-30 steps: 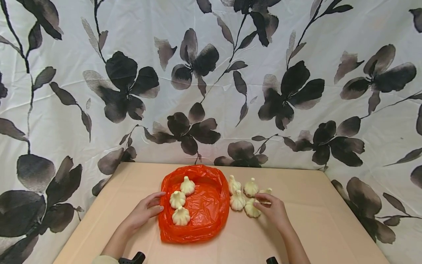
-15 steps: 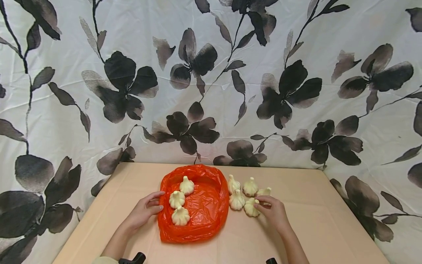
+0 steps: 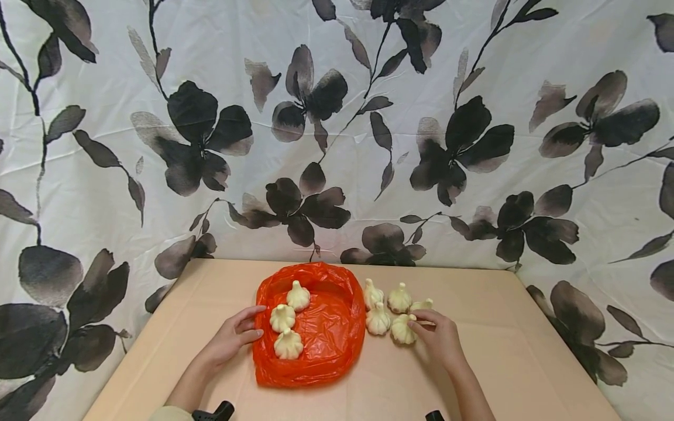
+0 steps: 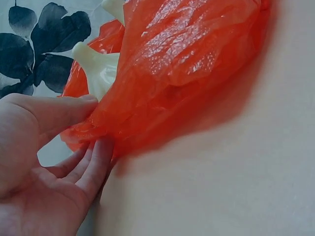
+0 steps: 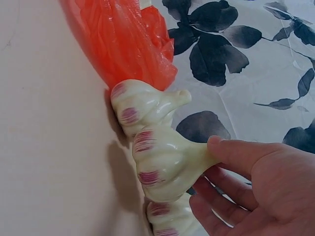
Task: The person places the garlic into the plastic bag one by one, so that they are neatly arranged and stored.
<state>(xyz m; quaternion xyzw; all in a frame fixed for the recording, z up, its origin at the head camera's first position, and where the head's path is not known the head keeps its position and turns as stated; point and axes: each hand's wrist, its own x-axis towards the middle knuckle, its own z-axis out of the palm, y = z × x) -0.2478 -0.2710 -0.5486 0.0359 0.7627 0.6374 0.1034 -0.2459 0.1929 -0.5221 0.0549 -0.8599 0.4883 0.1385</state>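
Red bag: our crinkly red thin-plastic bag [image 3: 310,374] lies on the pale tan flat tabletop [image 3: 521,345], mouth spread wide so we can see right in.
Bulbs inside: three glossy off-white garlic-shaped bulbs [image 3: 289,345], all sitting along the bag's left side. The right half of its floor is bare.
Bulbs outside: five by our count, grouped just right of the bag, counting the one at our fingertips. One loose bulb [image 3: 423,305] is partly hidden behind our fingers.
Left hand: our left hand [image 3: 226,339] has the bag's left edge pinched between thumb and fingers.
Right hand: our right hand [image 3: 442,339] has the stem of the nearest outside bulb, off-white with purple streaks [image 5: 170,164], between thumb and fingers. Can't tell if it's off the tabletop.
Score: three in, five out, so we'd call it a bit under halfway if they're all bag-bound. The pinched one isn't in yet, and four others sit unheld.
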